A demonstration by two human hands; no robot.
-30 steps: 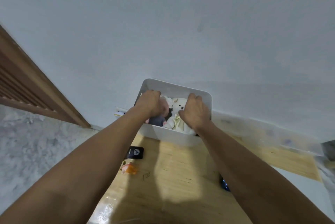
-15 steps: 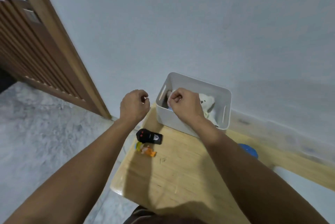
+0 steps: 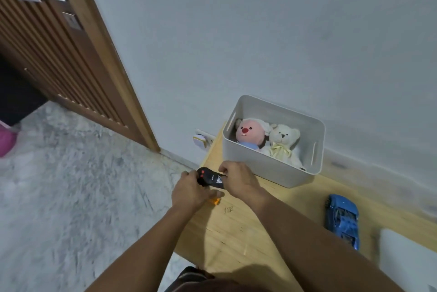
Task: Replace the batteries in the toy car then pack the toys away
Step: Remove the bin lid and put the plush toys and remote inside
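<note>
- Your left hand (image 3: 189, 191) is covering most of a small orange toy (image 3: 215, 201); only a sliver is showing, too little to identify.
- Both your hands are hiding the ends of the black remote (image 3: 211, 177), and its white print is reading too small.
- The near wall of the white bin (image 3: 260, 164) is hiding the plush toys' lower bodies.
- The blue toy car (image 3: 343, 220) is blurring toward its near end.
- A white object (image 3: 409, 258) is getting cut off by the right edge.

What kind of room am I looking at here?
Likely a room in a home: a low wooden table against a plain wall, a slatted wooden door, marble-patterned floor, and a white bin of plush toys.
</note>
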